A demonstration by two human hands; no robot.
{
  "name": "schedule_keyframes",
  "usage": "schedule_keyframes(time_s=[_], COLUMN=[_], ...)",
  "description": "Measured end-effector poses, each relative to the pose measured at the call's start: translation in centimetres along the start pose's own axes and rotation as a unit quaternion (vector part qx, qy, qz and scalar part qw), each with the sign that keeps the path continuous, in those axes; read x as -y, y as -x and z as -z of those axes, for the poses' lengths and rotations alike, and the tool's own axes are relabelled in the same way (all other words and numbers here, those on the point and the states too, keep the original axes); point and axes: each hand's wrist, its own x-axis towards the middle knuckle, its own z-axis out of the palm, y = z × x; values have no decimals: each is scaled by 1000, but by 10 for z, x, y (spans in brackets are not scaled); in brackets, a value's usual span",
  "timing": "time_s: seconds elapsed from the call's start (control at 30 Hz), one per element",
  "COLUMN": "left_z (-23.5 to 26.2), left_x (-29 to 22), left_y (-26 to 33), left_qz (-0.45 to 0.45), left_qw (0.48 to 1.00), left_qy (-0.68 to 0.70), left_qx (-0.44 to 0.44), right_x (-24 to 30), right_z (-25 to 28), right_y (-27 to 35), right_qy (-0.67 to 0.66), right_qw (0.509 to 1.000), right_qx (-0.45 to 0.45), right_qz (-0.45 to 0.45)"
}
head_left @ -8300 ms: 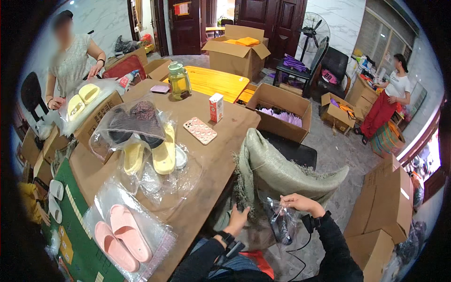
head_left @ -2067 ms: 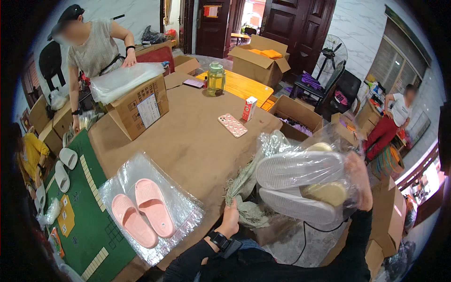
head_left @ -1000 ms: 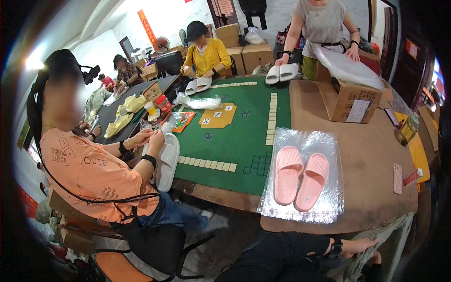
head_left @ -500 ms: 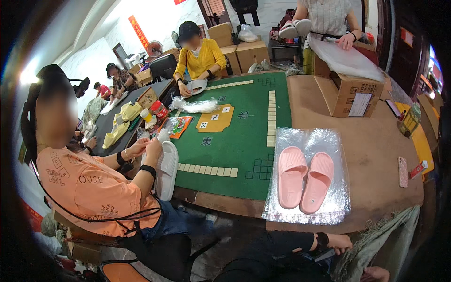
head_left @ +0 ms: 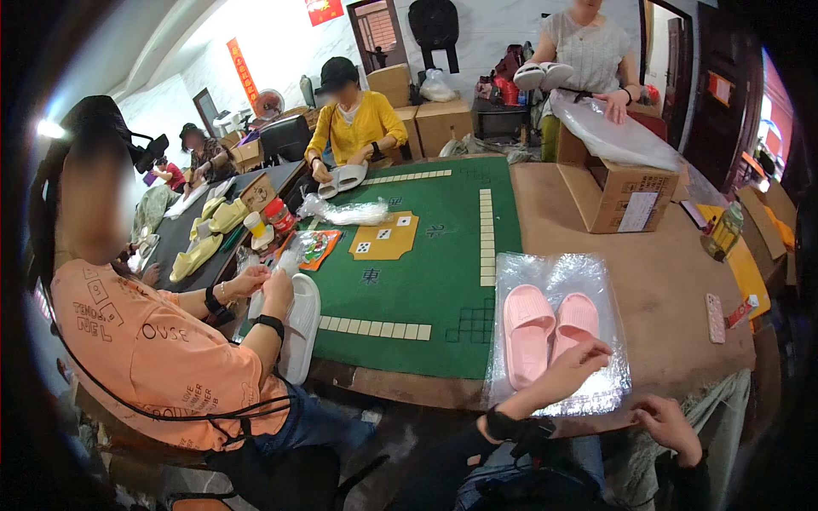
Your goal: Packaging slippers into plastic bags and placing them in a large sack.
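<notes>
A pair of pink slide slippers lies side by side on a clear plastic bag (head_left: 613,281) at the front of the table. The left slipper (head_left: 526,328) shows whole; the right slipper (head_left: 578,317) is partly covered by my left hand (head_left: 573,375). That hand reaches over the heel of the right slipper, fingers stretched out and nothing seen in them. I cannot tell whether it touches the slipper. My right hand (head_left: 669,424) is at the table's front edge, right of the bag, its fingers loosely bent and apart, holding nothing visible.
A green mat (head_left: 400,289) with rows of pale tiles covers the table's left part. An open carton (head_left: 626,200) stands at the back right. A phone (head_left: 715,319) and glass jar (head_left: 724,232) lie farther right. Co-workers sit left and behind; one handles grey slippers (head_left: 341,179).
Both my hands have risen from below the table edge; the left now reaches over the right pink slipper. The view has tilted slightly. A co-worker in yellow now has two grey slippers showing.
</notes>
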Motion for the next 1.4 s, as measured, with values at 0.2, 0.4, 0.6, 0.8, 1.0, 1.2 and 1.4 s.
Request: schedule_keyframes(time_s=[0.2,0.4,0.6,0.8,1.0,1.2,1.4], left_z=[70,68,58,60,76,87,65], left_x=[34,63,71,86,116,43,111], left_y=[76,103,103,114,136,111,120], left_qz=[63,16,0,102,29,249,38], left_qw=[957,892,898,885,888,933,799], left_qy=[-162,-393,-412,-451,-454,-240,-578], left_qx=[-234,-223,-153,-61,64,104,163], right_x=[19,25,-4,-5,-6,3,-23], right_z=[-38,-80,-142,-167,-172,-150,-136], right_y=[-69,-126,-212,-252,-241,-246,-249], right_qy=[58,80,175,167,178,154,113], right_qw=[982,976,970,971,981,988,992], right_qx=[142,159,82,10,-56,-9,-59], right_qz=[107,127,146,171,51,-17,21])
